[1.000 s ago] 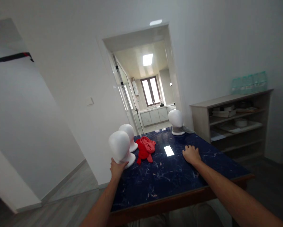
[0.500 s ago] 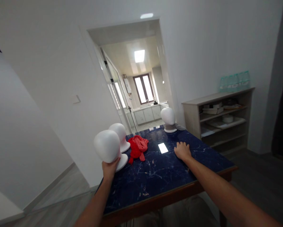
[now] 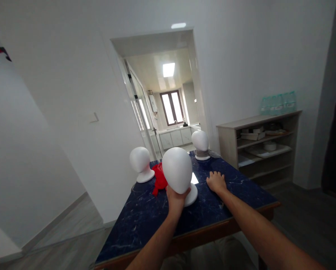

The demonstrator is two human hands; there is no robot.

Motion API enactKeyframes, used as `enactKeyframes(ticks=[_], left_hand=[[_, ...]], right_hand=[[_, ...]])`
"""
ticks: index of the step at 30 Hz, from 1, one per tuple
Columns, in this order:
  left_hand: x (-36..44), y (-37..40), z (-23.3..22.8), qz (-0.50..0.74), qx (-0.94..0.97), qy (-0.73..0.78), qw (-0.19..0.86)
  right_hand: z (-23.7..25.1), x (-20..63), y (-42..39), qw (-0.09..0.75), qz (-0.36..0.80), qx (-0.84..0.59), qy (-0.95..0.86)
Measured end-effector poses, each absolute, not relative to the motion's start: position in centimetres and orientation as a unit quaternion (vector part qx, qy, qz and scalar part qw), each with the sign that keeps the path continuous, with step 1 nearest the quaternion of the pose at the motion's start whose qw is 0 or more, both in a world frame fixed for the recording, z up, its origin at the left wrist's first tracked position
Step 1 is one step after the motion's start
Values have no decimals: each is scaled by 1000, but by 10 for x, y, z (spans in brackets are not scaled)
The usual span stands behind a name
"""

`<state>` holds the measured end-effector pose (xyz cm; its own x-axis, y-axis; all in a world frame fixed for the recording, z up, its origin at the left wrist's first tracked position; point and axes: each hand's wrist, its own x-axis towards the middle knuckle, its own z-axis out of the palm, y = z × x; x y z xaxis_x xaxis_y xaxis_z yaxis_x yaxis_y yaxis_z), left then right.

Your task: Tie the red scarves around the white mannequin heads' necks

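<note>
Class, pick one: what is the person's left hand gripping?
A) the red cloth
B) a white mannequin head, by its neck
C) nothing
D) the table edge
B: the left hand wraps the neck of the white mannequin head above the blue table.

The room was evenly and softly lit, brightest through the doorway (image 3: 168,97), where a ceiling panel (image 3: 168,69) and a window (image 3: 172,108) glared white. Below the doorway, the glossy table (image 3: 235,187) mirrored that panel as a small bright patch. Straight walls bowed toward the frame edges, and the whole view was slightly soft.
</note>
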<state>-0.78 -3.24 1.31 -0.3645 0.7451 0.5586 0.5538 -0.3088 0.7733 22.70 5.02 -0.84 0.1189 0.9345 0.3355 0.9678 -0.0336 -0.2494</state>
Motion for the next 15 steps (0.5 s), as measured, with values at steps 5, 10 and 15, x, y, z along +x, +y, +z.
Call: enactKeyframes(ticks=[5,10,15], left_hand=[[0,-39,3,589,547,592,55],[5,-48,2,550,549,627,54],[7,-52,3,547,557,621,70]], right_hand=[[-11,227,53,210,-42,-720,-660],[-10,227,53,209,-40,-720,-661],[-7,228,50,198,-36,-721,-663]])
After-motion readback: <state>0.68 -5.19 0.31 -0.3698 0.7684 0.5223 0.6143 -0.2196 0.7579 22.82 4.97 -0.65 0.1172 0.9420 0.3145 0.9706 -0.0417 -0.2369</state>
